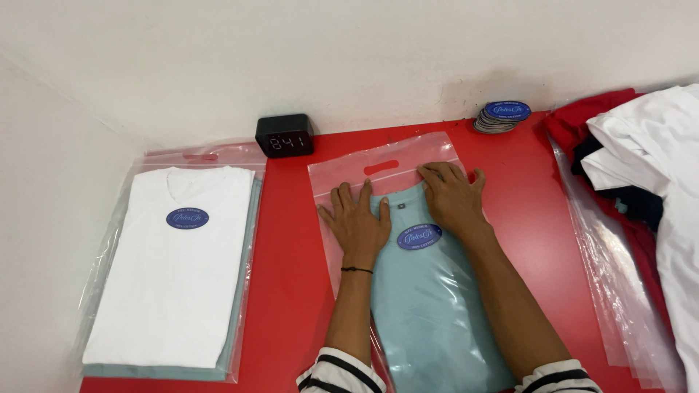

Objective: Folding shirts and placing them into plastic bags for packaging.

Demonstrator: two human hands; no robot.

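Pressing flat, the left hand [358,222] and right hand [453,198] lie spread wide on the bagged pale-blue shirt [429,306] beneath them on the red tabletop [291,291]; smoothing evenly outward would seem best.

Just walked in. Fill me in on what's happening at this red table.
A person presses both palms flat on a clear plastic bag that holds a folded light blue shirt. The left hand and right hand lie near the bag's top, on either side of an oval blue sticker. To the left lies a stack of bagged shirts, white on top. A small black clock and a pile of stickers sit by the wall, with loose clothes at right.
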